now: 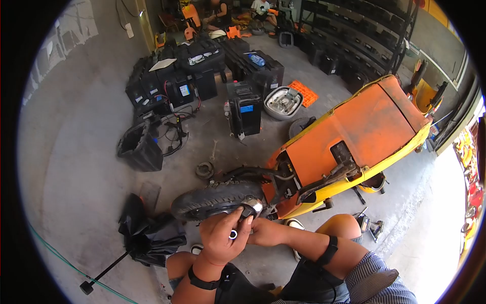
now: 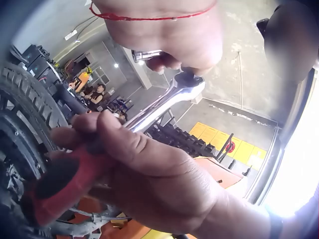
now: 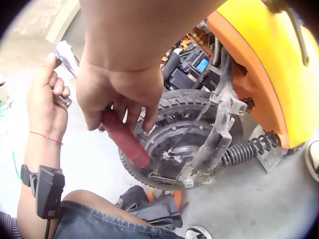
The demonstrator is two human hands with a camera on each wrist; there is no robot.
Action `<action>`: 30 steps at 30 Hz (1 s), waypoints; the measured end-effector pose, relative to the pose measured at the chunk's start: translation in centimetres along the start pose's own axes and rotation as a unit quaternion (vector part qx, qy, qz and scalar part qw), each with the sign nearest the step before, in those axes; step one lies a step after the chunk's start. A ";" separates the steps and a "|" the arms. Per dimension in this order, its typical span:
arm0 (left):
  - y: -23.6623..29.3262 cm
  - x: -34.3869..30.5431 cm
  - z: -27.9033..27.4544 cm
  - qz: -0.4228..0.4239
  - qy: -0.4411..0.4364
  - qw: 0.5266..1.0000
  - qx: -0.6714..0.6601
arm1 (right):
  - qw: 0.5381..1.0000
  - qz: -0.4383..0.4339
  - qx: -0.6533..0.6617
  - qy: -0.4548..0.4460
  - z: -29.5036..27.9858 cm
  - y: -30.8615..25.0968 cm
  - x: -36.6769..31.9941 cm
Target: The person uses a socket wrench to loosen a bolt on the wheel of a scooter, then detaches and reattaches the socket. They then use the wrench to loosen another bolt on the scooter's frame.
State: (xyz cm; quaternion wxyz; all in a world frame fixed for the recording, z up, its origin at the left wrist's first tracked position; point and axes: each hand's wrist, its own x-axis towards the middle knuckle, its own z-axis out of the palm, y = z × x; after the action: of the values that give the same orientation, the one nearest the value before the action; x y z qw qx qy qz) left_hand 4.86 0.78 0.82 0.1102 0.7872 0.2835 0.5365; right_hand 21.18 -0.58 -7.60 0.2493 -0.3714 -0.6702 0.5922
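In my right hand point(image 3: 122, 82) I grip a ratchet wrench point(image 2: 157, 107) by its red-and-black handle point(image 2: 75, 181). The chrome shaft points up to its round head, where fingertips of my left hand point(image 2: 169, 37) touch it. A small chrome socket point(image 2: 147, 55) is tucked in the curled fingers of that left hand; its hollow end shows in the head view. Both hands are over the wheel point(image 3: 174, 124) of an orange-and-yellow scooter point(image 1: 354, 131), which lies on its side. The wheel has a black knobbly tyre and a metal hub, with a coil-spring shock absorber point(image 3: 249, 149) beside it.
Black battery boxes point(image 1: 245, 109) and cables stand on the concrete floor ahead. A grey basin point(image 1: 283, 103) of parts is beside an orange crate point(image 1: 304, 93). Black plastic sheeting point(image 1: 152, 235) lies at left, a yellow helmet point(image 1: 373, 183) at right. People sit at the back.
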 end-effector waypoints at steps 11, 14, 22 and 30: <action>-7.2 -0.5 -0.8 -0.416 0.288 0.619 -0.601 | 0.980 0.077 0.056 0.173 -1.8 -5.0 -1.5; -7.5 -0.9 -0.4 -0.439 0.286 0.578 -0.625 | 0.963 0.138 0.035 0.228 -1.7 -3.9 -2.0; -7.2 -0.3 1.0 -0.396 0.279 0.557 -0.675 | 0.924 -0.068 -0.006 0.377 -1.0 -3.1 -2.6; -6.7 -0.7 2.8 -0.382 0.249 0.592 -0.664 | 0.922 0.053 -0.224 0.310 0.2 -2.0 -1.6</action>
State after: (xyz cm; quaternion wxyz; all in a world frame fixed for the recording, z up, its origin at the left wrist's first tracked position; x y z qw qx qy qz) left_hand 5.04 6.23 -4.01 0.7225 0.1510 0.1400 0.6600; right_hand 21.56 -2.03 -5.50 0.3232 -0.6178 -0.6539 0.2938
